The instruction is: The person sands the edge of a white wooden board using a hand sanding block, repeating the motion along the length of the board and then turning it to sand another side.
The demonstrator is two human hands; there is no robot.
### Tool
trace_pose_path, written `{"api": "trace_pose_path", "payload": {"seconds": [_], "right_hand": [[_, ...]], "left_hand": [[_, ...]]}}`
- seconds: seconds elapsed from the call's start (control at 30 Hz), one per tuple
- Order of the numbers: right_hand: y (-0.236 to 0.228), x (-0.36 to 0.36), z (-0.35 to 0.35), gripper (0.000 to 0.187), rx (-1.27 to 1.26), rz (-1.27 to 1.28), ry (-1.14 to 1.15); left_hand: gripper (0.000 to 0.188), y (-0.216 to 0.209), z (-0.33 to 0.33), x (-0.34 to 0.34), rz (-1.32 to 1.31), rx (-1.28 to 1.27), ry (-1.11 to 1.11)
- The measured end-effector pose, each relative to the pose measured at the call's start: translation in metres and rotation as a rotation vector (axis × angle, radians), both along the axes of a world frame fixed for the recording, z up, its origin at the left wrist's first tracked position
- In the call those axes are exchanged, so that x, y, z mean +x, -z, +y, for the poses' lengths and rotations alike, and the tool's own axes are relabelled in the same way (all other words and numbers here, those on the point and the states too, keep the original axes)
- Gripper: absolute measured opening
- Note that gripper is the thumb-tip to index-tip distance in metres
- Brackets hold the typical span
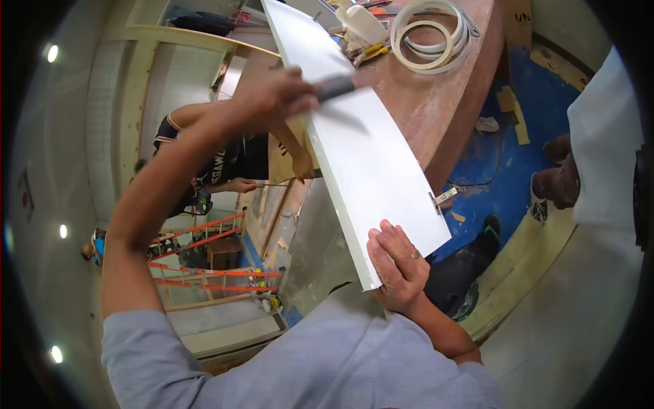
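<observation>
A long white panel [375,157] slants across the middle, its far part over a brown wooden bench. Over the panel's left edge, my left hand [289,93] is closed around a dark grey bar-shaped tool [336,86]. Motion smears both, so its exact kind does not show. At the panel's near end my right hand [398,266] grips the corner, fingers laid on the white face and thumb hidden. A small metal hinge [443,199] sticks out from the panel's right edge.
On the wooden bench [436,116] lie rolls of pale edging strip [449,58] and a white plastic bottle [362,26]. A co-worker [231,160] bends beyond my left arm. An orange ladder [211,273] is at the left. Blue sheeting [487,167] covers floor at right, beside another person's feet [558,180].
</observation>
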State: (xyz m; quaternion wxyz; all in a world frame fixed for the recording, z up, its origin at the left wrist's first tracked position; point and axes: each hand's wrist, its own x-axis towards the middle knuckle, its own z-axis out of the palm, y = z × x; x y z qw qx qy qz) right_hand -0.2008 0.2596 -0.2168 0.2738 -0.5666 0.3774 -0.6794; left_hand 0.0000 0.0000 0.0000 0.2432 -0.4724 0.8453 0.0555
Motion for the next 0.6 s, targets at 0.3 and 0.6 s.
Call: {"api": "trace_pose_path", "payload": {"seconds": [0.3,0.6], "right_hand": [[-0.001,0.000,0.002,0.028,0.018,-0.113,-0.029],[0.001,0.004,-0.002,0.036,-0.001,-0.031,-0.056]], "left_hand": [[0.052,-0.035,0.131,-0.072,0.007,0.278,0.146],[0.039,-0.009,-0.092,0.096,-0.047,-0.324,-0.062]]}}
